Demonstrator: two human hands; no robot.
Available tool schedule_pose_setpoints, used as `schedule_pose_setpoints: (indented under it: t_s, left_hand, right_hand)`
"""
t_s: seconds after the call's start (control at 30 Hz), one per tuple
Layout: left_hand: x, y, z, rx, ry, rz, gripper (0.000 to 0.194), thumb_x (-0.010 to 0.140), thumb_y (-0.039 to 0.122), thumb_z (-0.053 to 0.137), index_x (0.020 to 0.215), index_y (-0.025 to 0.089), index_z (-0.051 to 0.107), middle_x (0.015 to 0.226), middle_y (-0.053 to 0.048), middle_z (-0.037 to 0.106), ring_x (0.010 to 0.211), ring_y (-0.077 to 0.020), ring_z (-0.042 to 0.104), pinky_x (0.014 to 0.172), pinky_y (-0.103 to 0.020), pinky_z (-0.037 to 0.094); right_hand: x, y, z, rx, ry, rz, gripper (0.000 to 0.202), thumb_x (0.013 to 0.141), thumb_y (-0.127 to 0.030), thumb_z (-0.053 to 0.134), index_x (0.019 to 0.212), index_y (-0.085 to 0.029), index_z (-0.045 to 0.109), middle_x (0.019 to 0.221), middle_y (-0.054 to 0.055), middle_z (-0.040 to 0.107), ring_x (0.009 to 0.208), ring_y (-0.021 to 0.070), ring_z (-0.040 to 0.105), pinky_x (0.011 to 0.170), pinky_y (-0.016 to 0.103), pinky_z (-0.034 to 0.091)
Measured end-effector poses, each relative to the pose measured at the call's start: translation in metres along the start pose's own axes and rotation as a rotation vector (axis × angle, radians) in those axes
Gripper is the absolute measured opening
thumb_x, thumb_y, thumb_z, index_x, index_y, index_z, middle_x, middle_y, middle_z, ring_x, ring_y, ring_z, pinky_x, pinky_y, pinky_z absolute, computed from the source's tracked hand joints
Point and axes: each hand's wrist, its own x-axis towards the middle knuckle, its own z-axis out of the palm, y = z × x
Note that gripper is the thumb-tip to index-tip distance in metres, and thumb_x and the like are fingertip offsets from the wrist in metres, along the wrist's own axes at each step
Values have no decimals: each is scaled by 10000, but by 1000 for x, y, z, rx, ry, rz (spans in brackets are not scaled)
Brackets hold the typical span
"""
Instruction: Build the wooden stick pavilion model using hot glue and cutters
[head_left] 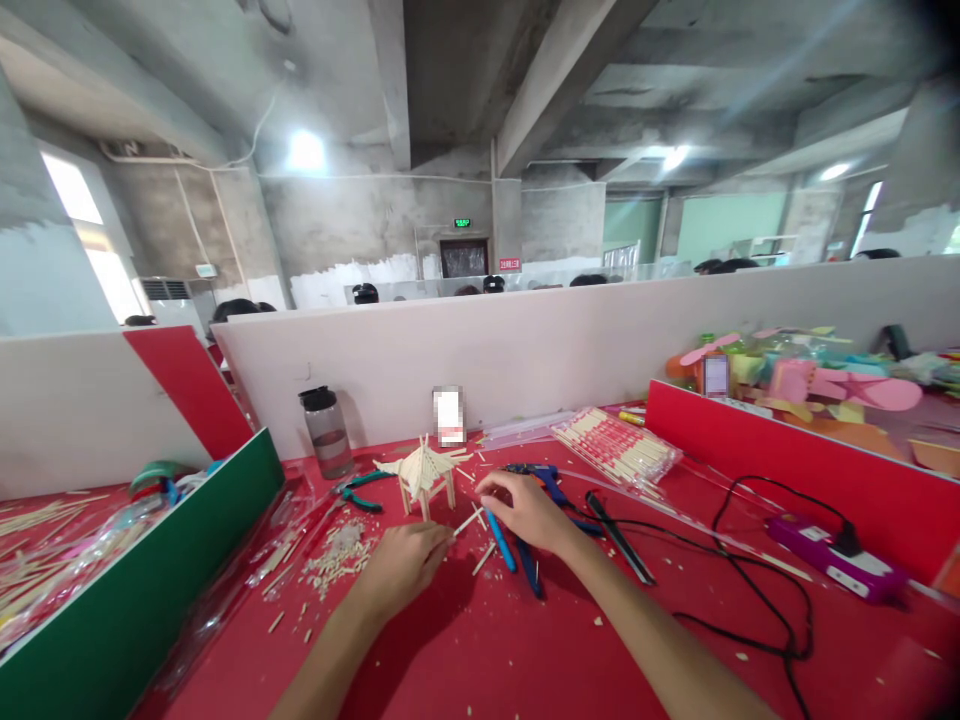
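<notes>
My left hand (409,562) is closed, its fingertips pinching one end of a short wooden stick (468,522). The stick's other end points up toward my right hand (525,508). That hand's fingers are curled with thumb and index close together; whatever lies between them is too small to make out. Just beyond both hands stands a little pavilion model (426,474) of wooden sticks, with a peaked roof on thin legs. Blue-handled pliers (529,568) lie under and in front of my right hand.
Left of the model are green-handled pliers (364,492), a pile of stick offcuts (339,560) and a water bottle (328,440). Rightward lie a glue gun (551,482), a black-handled cutter (619,538), bagged sticks (616,445) and a purple power strip (836,560) with a looping cable.
</notes>
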Motion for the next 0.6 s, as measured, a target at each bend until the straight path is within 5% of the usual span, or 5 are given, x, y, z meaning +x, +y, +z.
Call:
schedule_pose_setpoints:
  t_s: [0.1, 0.2, 0.47, 0.6]
  left_hand:
    - [0, 2, 0, 163, 3, 35, 316, 977, 316, 449, 912, 239, 749, 876, -101, 757, 768, -251, 682, 671, -293, 417]
    - [1, 2, 2, 211, 50, 19, 322, 983, 323, 443, 925, 237, 748, 892, -105, 766, 784, -261, 690, 670, -297, 411]
    - [2, -3, 7, 213, 94, -62, 325, 981, 351, 453, 904, 249, 752, 864, -89, 762, 775, -257, 689, 655, -288, 390]
    - [3, -3, 7, 243, 94, -64, 322, 985, 345, 448, 923, 244, 747, 880, -92, 768, 782, -259, 700, 658, -290, 400]
  right_hand:
    - [-1, 7, -16, -223, 55, 127, 151, 908, -260, 552, 953, -205, 686, 880, 61, 743, 818, 220, 688, 757, 299, 473]
    - [-7, 16, -31, -511, -47, 313, 229, 904, -351, 587, 1021, -173, 670, 926, 131, 741, 892, 286, 694, 767, 340, 468]
    - [-22, 7, -13, -724, -278, 569, 941, 690, -764, 647, 1272, -27, 591, 1241, 333, 606, 1159, 478, 576, 913, 537, 455]
    - [-20, 3, -5, -760, -226, 590, 738, 802, -611, 627, 1256, -30, 603, 1224, 315, 619, 1145, 453, 596, 904, 514, 467]
